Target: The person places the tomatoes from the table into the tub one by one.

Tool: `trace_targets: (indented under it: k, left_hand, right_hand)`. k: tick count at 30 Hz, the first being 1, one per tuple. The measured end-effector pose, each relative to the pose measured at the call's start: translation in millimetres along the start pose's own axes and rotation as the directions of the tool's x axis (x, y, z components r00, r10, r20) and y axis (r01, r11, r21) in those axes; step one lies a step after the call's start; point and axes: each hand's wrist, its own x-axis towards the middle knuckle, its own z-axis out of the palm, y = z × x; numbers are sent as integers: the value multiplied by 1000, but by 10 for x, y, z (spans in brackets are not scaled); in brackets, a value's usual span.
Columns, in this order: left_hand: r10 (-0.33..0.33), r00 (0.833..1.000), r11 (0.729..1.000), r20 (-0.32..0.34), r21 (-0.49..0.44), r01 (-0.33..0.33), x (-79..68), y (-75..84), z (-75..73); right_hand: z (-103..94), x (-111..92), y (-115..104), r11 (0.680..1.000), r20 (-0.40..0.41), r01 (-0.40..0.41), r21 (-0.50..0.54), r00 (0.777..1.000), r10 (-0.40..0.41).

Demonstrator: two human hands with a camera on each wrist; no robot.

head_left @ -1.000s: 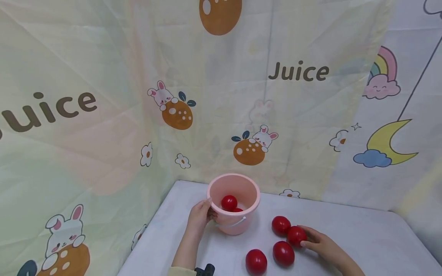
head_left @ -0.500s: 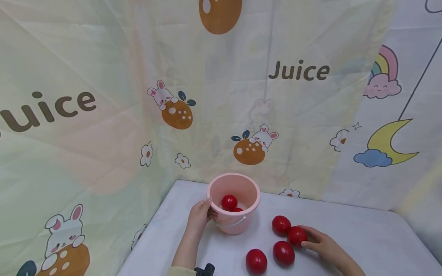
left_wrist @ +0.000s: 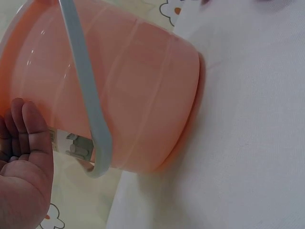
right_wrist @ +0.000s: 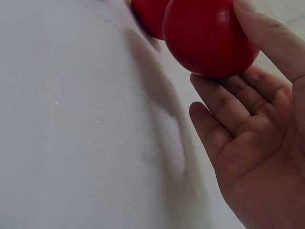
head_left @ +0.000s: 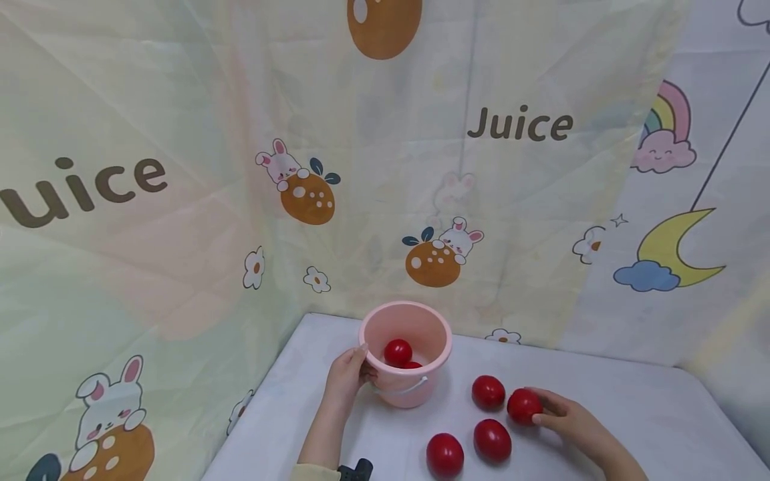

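Observation:
My left hand (head_left: 347,379) grips the near left rim of a pink bucket (head_left: 404,387). The thumb is at the rim and the fingers lie against the outer wall, as the left wrist view shows on the same bucket (left_wrist: 138,81). Inside the bucket lies a shiny red ball (head_left: 398,353), with part of another (head_left: 412,365) below it. To the right, my right hand (head_left: 565,415) holds a red ball (head_left: 525,407) between thumb and fingers. The right wrist view has that ball (right_wrist: 209,38) between the thumb and fingertips of the hand (right_wrist: 252,124).
Beside the held ball are three loose red balls: one behind left (head_left: 488,392), one in front (head_left: 492,441) and one nearer the bucket side (head_left: 445,455). The bucket's pale handle (left_wrist: 88,81) hangs down its side. Printed cloth walls (head_left: 511,200) enclose the white table (head_left: 625,394).
My right hand has shifted slightly right with its ball, and a gap has opened between that ball and its neighbours. My left hand and the bucket have stayed put.

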Motion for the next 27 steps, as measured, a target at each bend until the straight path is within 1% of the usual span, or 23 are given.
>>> trace_targets:
  k: [9, 16, 27]
  left_hand:
    - [-4, 1000, 1000, -2, 2, 4, -3, 10, 5]
    - [-3, 1000, 1000, 2, 3, 3, -8, 14, 11]
    - [1, 1000, 1000, 3, -5, -1, 9, -5, 6]
  right_hand:
    - [-133, -39, -44, 1000, 3, 16, -7, 1000, -16]
    - [-188, 2, -41, 1000, -4, 31, -2, 1000, -31]
    - [-286, -47, -220, 996, -6, 81, -21, 997, -81]
